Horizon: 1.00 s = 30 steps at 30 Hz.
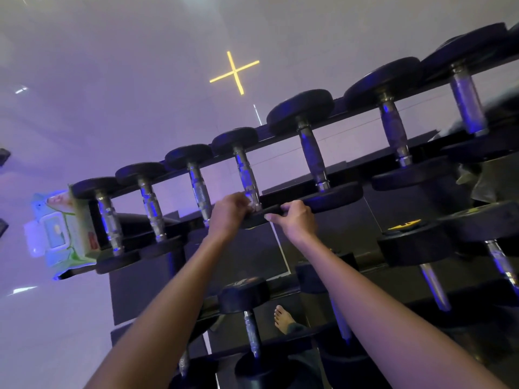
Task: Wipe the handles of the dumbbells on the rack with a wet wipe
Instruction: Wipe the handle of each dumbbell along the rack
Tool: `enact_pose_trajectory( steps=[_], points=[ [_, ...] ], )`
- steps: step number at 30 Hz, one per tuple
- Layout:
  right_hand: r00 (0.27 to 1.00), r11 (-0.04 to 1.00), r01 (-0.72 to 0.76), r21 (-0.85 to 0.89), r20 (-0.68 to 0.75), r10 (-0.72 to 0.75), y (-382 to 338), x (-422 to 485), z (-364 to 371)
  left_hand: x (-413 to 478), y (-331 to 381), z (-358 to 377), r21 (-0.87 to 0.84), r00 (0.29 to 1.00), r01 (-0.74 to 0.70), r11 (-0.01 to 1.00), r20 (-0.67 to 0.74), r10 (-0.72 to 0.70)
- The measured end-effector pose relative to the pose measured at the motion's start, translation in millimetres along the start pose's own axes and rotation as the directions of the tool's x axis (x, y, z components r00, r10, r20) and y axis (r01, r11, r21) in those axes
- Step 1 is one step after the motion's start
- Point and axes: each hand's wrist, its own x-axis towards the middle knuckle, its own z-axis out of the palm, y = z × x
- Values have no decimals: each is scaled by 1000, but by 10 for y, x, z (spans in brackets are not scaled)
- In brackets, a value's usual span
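- where's the wipe (250, 204)?
- bunched in my left hand (230, 211), curled around the near end of the fourth dumbbell's handle (245, 175), top rack (286, 191). my right hand (296, 219) clutches that dumbbell's near head (254, 219).

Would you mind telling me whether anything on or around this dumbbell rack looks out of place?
The wet wipes pack sits at the left end of the top rack beside the end dumbbell, hanging past the edge; it might slip off. Also, a bare foot stands below the rack's weights.
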Motion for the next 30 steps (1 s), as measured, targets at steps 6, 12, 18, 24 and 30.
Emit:
enact_pose_trajectory(
  steps=[6,12,18,24,30],
  points=[
    [1000,1000,-10,26,-8,11,20,25,16,122,14,39,-107,983,182,977,47,-177],
    [1000,1000,1,20,-22,0,36,34,34,126,56,38,-111,978,179,977,124,-165],
    [1000,1000,1,14,-7,-1,22,9,9,76,-10,-2,-171,982,190,967,45,-185],
    [984,985,171,20,-57,-169,51,-221,-121,318,326,-133,-532,870,-63,844,-443,-214],
    [802,484,401,-778,42,-596,71,-246,11,556,461,112,-370,842,-184,911,-538,-48]
  ],
)
